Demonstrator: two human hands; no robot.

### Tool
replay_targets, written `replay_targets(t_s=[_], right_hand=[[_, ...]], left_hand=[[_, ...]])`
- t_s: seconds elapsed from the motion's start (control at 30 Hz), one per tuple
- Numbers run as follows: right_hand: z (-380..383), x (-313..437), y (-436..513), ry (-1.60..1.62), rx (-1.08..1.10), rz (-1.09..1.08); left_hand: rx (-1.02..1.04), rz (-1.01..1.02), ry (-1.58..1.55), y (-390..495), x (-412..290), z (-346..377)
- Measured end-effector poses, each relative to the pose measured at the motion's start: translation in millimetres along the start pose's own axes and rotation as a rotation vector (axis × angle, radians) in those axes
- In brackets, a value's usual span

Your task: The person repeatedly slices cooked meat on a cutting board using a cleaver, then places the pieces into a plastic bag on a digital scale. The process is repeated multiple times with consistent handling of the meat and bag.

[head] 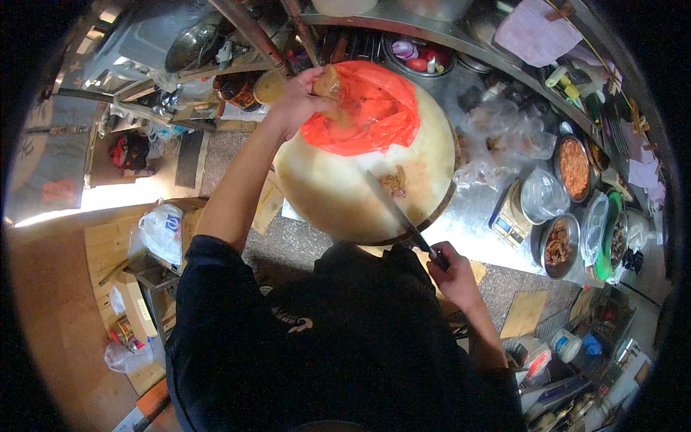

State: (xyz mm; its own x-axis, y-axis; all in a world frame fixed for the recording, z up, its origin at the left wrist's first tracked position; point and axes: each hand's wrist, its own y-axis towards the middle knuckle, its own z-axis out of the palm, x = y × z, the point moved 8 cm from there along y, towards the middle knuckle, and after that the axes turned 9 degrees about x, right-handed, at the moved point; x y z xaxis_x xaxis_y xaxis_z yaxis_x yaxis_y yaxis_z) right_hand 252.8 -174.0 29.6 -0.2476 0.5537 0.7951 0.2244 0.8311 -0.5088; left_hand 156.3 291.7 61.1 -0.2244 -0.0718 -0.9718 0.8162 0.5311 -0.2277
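My left hand (309, 100) grips a brown piece of food, perhaps meat (327, 82), over the left edge of a red plastic bag (372, 110). The bag lies open on the far part of a large round chopping board (318, 194). In my right hand (451, 270) is the dark handle of a knife (397, 213), whose blade points up and left over the board's near edge. Just beyond the blade, a small heap of brown food pieces (394, 182) rests on the board. What the bag holds is hard to make out.
Right of the board, a metal counter (464, 216) carries clear plastic bags (507, 135), a digital scale (510, 216) with a bowl, and metal bowls of food (559, 245). A tray of vegetables (420, 56) stands beyond the board. A metal shelf edge (432, 29) runs above the far side.
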Motion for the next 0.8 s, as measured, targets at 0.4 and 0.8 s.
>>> replay_targets(t_s=[0.4, 0.8], right_hand=[[-33.7, -40.6, -0.2, 0.508, -0.116, 0.042], [-31.7, -23.5, -15.2, 0.509, -0.113, -0.021]], left_hand=[[-0.154, 0.125, -0.474, -63.4, -26.4, 85.9], [-0.592, -0.260, -0.599, -166.1, 171.3, 114.7]])
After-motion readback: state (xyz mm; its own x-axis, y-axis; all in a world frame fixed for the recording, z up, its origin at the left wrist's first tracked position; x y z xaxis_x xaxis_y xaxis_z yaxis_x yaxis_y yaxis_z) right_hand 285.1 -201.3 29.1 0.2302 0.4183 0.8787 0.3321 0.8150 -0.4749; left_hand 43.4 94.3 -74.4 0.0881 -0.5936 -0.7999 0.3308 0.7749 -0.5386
